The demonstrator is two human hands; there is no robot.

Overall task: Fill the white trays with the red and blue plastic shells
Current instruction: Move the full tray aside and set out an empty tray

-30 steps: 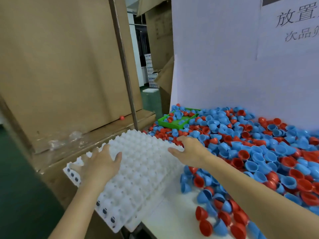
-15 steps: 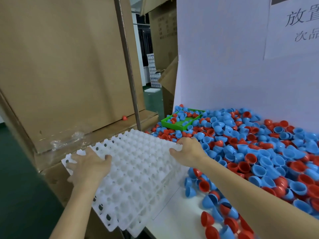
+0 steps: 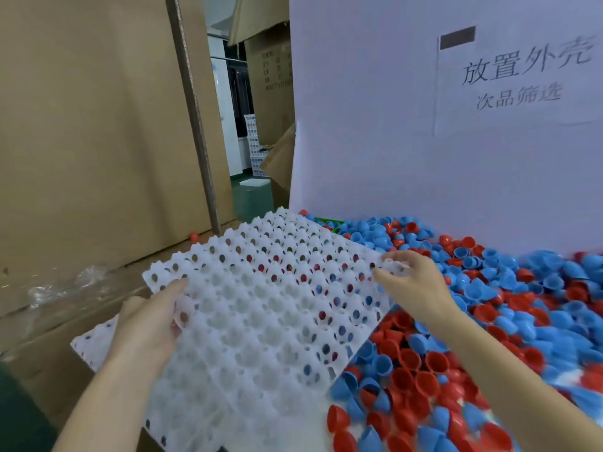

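Both hands, the left hand (image 3: pixel 146 324) and right hand (image 3: pixel 411 282), pinched opposite edges of the top white tray (image 3: pixel 270 288), tilting it above the stack (image 3: pixel 182 415), likely to carry it beside the shells (image 3: pixel 489 305).

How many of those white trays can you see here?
2 for certain. One white tray is lifted and tilted, gripped by the left hand and right hand. A second tray lies beneath it; more may be stacked under that, hidden.
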